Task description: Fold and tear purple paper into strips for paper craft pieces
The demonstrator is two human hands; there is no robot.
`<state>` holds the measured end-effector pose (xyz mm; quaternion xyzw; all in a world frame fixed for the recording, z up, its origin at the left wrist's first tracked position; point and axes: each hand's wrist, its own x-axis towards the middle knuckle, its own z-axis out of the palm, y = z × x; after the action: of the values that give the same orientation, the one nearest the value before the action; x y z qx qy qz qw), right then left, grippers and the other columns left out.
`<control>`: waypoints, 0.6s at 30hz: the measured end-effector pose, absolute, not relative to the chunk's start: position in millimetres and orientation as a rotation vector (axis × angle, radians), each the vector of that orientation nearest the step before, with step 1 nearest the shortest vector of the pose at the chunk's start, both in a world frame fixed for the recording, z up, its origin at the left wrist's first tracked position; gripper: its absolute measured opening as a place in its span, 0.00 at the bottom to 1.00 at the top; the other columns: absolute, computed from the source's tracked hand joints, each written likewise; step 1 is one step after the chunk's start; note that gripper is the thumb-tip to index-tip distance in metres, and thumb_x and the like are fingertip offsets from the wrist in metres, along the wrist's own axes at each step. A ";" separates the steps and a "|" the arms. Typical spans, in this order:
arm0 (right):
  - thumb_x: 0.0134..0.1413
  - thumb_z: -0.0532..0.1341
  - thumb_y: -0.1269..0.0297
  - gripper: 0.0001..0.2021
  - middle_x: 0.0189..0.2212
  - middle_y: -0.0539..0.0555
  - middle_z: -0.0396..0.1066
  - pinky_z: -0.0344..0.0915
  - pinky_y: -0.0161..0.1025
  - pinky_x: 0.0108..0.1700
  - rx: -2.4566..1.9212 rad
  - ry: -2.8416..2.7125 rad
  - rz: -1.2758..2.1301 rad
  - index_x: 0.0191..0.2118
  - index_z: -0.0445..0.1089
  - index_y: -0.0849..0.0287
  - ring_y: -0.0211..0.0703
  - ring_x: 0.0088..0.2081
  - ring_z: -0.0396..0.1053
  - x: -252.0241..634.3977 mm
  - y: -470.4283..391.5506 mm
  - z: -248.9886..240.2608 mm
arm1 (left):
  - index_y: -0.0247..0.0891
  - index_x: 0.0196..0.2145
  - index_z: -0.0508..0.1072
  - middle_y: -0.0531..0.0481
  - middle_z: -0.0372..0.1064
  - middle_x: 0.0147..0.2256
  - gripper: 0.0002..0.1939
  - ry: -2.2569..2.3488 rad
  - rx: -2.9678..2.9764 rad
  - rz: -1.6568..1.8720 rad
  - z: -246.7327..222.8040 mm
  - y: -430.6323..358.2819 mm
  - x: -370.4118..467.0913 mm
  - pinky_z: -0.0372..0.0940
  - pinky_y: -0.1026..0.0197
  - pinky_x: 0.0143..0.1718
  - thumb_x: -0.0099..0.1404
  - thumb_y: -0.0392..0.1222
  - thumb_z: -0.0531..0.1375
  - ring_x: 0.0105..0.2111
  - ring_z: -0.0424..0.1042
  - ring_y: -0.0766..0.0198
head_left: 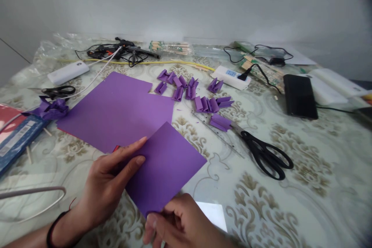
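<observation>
- While the left grip pinches smooth, flat purple paper, the right grip holds its near corner.
- Folded pieces lie beyond, scissors to the right.

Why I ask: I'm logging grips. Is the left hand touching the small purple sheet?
Touching: in the head view, the left hand has its thumb on the visible face of the small purple sheet, near its left edge.

At bottom middle, paper square in left hand and right hand. Behind, toward left, paper sheet on tablecloth. Upper middle, folded paper pieces; scissors in front, toward right.
</observation>
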<state>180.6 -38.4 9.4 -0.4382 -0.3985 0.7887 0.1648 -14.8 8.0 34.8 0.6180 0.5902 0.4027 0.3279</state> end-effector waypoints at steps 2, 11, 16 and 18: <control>0.58 0.68 0.48 0.21 0.26 0.55 0.77 0.65 0.31 0.28 -1.251 -1.163 2.239 0.27 0.72 0.63 0.35 0.24 0.70 179.8 -36.9 13.5 | 0.54 0.53 0.83 0.55 0.84 0.48 0.16 1.540 1.626 1.045 35.0 6.8 -14.9 0.80 0.65 0.39 0.68 0.45 0.68 0.40 0.86 0.58; 0.54 0.62 0.27 0.38 0.29 0.59 0.79 0.69 0.32 0.28 -1.217 -1.091 2.212 0.38 0.78 0.66 0.39 0.26 0.76 179.7 -44.6 -0.3 | 0.54 0.52 0.83 0.55 0.85 0.45 0.16 1.543 1.609 1.067 37.6 7.7 -13.4 0.80 0.66 0.36 0.67 0.43 0.69 0.38 0.86 0.59; 0.57 0.57 0.25 0.43 0.37 0.67 0.82 0.76 0.36 0.33 -1.179 -1.128 2.168 0.44 0.78 0.70 0.47 0.33 0.82 179.8 -41.3 6.0 | 0.59 0.52 0.83 0.58 0.86 0.38 0.17 1.502 1.617 1.109 37.9 4.6 -14.4 0.75 0.71 0.25 0.67 0.44 0.69 0.27 0.82 0.64; 0.60 0.56 0.27 0.41 0.40 0.67 0.82 0.79 0.40 0.38 -1.192 -1.165 2.098 0.47 0.78 0.68 0.52 0.39 0.83 182.8 -41.1 11.2 | 0.58 0.53 0.83 0.58 0.86 0.37 0.16 1.520 1.625 1.089 37.1 4.7 -15.3 0.75 0.70 0.25 0.67 0.45 0.69 0.27 0.82 0.64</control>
<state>182.8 -41.1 11.2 -0.4329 -0.4232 0.7623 0.2289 -15.3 4.7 37.1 0.6202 0.5799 0.4157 0.3261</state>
